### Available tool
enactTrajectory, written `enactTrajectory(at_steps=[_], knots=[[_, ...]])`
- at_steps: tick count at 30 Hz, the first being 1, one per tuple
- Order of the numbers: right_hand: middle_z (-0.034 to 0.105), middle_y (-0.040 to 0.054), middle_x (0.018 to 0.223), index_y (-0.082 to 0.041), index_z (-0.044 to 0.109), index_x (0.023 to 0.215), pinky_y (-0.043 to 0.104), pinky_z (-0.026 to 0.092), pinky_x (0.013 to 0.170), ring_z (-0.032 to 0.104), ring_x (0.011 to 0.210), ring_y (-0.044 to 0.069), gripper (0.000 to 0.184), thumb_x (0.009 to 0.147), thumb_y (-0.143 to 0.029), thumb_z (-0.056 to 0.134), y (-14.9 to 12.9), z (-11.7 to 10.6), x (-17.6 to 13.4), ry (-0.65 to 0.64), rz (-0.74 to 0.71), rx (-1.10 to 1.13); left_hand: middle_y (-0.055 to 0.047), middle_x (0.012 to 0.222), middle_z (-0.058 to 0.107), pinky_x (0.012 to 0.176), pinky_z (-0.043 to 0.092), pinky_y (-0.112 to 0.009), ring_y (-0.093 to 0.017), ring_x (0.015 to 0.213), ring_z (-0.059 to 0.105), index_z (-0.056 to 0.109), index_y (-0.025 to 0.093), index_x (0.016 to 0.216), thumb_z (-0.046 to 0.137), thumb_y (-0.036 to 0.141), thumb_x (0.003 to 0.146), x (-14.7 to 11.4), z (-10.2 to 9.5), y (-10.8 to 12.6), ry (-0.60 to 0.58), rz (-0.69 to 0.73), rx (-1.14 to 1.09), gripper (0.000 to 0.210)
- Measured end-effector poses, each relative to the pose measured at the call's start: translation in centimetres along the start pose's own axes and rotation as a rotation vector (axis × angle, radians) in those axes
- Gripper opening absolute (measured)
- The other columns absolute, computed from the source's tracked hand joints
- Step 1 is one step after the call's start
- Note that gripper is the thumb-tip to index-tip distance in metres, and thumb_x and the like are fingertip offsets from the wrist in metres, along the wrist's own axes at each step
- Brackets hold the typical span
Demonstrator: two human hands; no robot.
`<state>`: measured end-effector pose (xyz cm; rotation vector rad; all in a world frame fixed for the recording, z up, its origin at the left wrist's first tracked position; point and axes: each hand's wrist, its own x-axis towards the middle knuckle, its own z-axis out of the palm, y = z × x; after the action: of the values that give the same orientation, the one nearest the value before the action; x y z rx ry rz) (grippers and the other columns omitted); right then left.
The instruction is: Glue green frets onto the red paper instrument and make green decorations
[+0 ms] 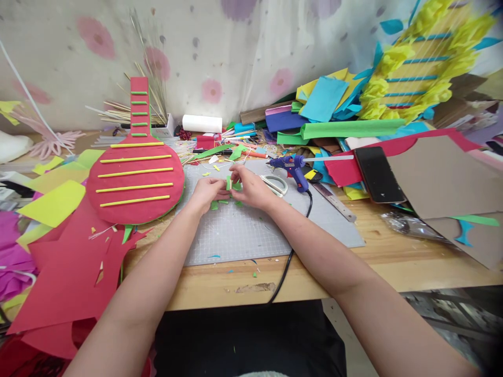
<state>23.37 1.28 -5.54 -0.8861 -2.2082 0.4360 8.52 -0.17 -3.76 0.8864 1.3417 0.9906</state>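
Observation:
Over the grey cutting mat [243,238], my left hand [208,193] and my right hand [249,187] meet at a small green paper piece [229,183] with a pale strip on it. The fingertips of both hands are closed on it, though they partly hide it. Small green scraps [214,206] lie on the mat just below my fingers. White-handled scissors [277,184] rest partly behind my right hand. To the left of my hands stands a red guitar-shaped craft [135,180] with yellow bars on its round body and green bars on its neck.
A purple glue gun [293,170] lies right of the scissors, its black cable [288,262] running off the front edge. Beyond it are a metal ruler [334,201] and a black phone [379,174]. Red paper [70,267] covers the left side; a yellow-flowered craft [416,68] stands back right.

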Motion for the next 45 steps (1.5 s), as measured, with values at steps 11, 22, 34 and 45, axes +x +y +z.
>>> enactTrajectory(at_steps=[11,22,34,45], knots=[[0.061,0.0072,0.090,-0.017,0.040,0.114,0.033,0.044,0.076,0.058,0.084,0.020,0.046,0.071,-0.015,0.054,0.1,0.0,0.1,-0.002,-0.083,-0.093,-0.004,0.059,0.063,0.061,0.052,-0.027,-0.012,0.053,0.062,0.062,0.010,0.067,0.056,0.016,0.063,-0.4,-0.1,0.3,-0.097,-0.001,-0.002,0.010],[0.061,0.0085,0.095,-0.017,0.039,0.115,0.034,0.043,0.074,0.057,0.086,0.021,0.049,0.069,-0.013,0.053,-0.1,0.2,0.1,-0.032,-0.068,-0.172,0.001,0.061,0.060,0.056,0.052,-0.028,-0.011,0.052,0.059,0.058,0.011,0.070,0.068,0.007,0.057,-0.4,0.4,-0.1,0.023,0.018,0.054,0.017],[0.059,0.0099,0.097,-0.016,0.041,0.114,0.036,0.044,0.074,0.057,0.085,0.022,0.045,0.071,-0.014,0.054,-0.3,0.2,0.2,-0.044,-0.037,-0.193,0.000,0.058,0.059,0.050,0.051,-0.024,-0.011,0.051,0.058,0.058,0.012,0.067,0.065,0.007,0.057,-0.5,0.7,-0.2,0.077,0.066,0.120,0.014],[0.059,0.0055,0.098,-0.023,0.037,0.110,0.038,0.046,0.085,0.058,0.092,0.018,0.047,0.070,-0.026,0.061,1.7,0.2,0.3,0.113,0.198,0.478,-0.003,0.071,0.067,0.055,0.050,-0.025,-0.016,0.063,0.063,0.065,0.015,0.080,0.064,0.021,0.060,0.4,-1.1,-0.5,0.001,0.276,0.481,0.021]])
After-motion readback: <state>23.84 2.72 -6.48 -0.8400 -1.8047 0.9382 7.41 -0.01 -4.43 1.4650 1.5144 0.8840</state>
